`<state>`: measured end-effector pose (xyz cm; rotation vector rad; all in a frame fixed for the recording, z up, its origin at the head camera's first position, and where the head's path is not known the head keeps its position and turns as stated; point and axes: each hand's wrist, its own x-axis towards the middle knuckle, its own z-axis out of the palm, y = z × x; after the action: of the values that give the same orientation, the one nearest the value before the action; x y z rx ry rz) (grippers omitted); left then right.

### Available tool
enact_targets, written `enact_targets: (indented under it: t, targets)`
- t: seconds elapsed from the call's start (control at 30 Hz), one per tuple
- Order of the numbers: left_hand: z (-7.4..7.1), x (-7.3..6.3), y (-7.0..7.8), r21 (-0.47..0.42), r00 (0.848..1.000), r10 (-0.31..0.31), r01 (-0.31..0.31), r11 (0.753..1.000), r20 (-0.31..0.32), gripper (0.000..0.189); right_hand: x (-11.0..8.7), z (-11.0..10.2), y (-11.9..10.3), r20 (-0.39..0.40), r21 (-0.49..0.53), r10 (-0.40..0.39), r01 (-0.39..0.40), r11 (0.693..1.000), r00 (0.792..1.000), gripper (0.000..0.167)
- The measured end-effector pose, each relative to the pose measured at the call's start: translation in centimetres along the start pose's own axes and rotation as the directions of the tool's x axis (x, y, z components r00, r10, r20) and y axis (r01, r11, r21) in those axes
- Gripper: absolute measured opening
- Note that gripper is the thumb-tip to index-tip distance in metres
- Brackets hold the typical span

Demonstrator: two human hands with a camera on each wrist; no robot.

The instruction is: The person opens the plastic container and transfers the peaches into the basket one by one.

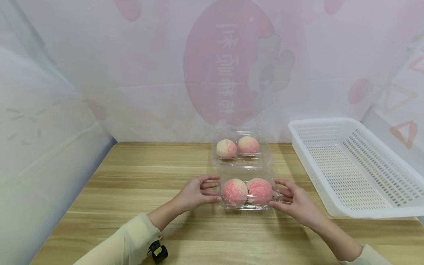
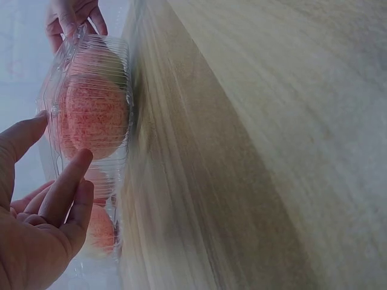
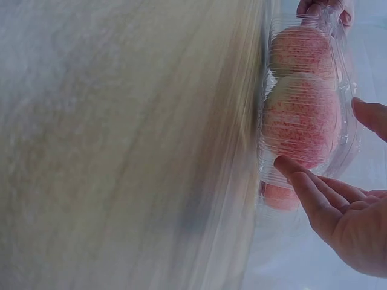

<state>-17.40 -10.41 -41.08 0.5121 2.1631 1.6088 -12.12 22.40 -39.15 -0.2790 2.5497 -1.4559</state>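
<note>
Left hand [image 1: 200, 191] and right hand [image 1: 294, 200] apart, one at each side of the near clear box [image 1: 246, 207]; fingers extended, thumbs and fingertips at its walls. Box sits between the hands on the worktop [image 1: 149, 176], two pink-and-cream balls [image 1: 235, 191] inside. Second clear box [image 1: 267, 152], likewise filled, just beyond the hands. White basket [image 1: 308, 173] right of the right hand

Peach-like balls [image 1: 235, 191] — pink-speckled cream
</note>
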Motion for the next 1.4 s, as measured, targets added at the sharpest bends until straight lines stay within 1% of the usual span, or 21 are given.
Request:
enact_targets:
  t: [0.27,0.5,0.63,0.7,0.8,0.87,0.97,1.03,1.13,1.2,1.27,1.33,1.4]
  targets:
    - [0.3,0.0,-0.3,-0.011,1.0,-0.011,0.011,1.0,0.009,0.068,-0.3,0.1,0.2,0.007,-0.003,0.01,-0.01,1.0,1.0,0.08]
    - [0.3,0.0,-0.1,-0.002,1.0,-0.005,0.005,1.0,0.011,0.067,-0.3,0.1,0.3,0.01,0.013,-0.01,0.01,1.0,1.0,0.08]
    - [0.1,-0.1,-0.2,0.014,0.999,0.009,-0.009,1.0,0.033,0.067,-0.1,0.1,0.4,0.008,0.011,-0.019,0.019,1.0,1.0,0.079]
    - [-0.1,-0.1,-0.3,0.039,0.998,0.022,-0.024,0.999,0.059,0.068,-0.2,0.1,0.4,-0.003,-0.021,-0.02,0.02,1.0,1.0,0.079]
    - [-0.7,-0.1,-0.5,0.071,0.994,0.038,-0.045,0.996,0.101,0.07,-0.4,0.2,0.1,-0.027,-0.123,-0.029,0.025,0.992,0.999,0.079]
    - [-1.1,-0.1,-0.7,0.072,0.993,0.028,-0.037,0.997,0.115,0.072,-0.6,0.2,-0.3,-0.053,-0.211,-0.039,0.027,0.977,0.998,0.081]
    - [-1.8,0.1,-0.9,0.038,0.994,-0.013,0.009,0.999,0.113,0.074,-0.7,0.3,-1.1,-0.093,-0.328,-0.094,0.059,0.943,0.991,0.083]
    - [-2.3,0.3,-1.0,0.025,0.995,-0.031,0.029,0.999,0.1,0.073,-0.7,0.4,-1.7,-0.117,-0.382,-0.147,0.092,0.92,0.982,0.082]
    - [-3.0,0.8,-1.0,0.029,0.995,-0.029,0.027,0.999,0.091,0.067,-0.4,0.6,-2.7,-0.122,-0.427,-0.233,0.161,0.89,0.965,0.077]
    - [-3.6,1.4,-0.9,0.054,0.996,-0.023,0.018,0.998,0.09,0.063,0.0,0.7,-3.3,-0.101,-0.438,-0.27,0.201,0.876,0.958,0.074]
    - [-4.1,1.8,-0.6,0.072,0.995,-0.023,0.016,0.997,0.094,0.059,0.5,1.0,-3.9,-0.066,-0.455,-0.304,0.242,0.857,0.95,0.071]
    - [-4.5,2.3,-0.3,0.079,0.995,-0.033,0.026,0.997,0.094,0.056,1.2,1.5,-4.3,-0.03,-0.481,-0.34,0.285,0.829,0.94,0.069]
    - [-4.6,2.8,-0.2,0.081,0.994,-0.039,0.031,0.996,0.101,0.054,1.8,2.2,-4.7,0.008,-0.514,-0.371,0.322,0.795,0.929,0.068]
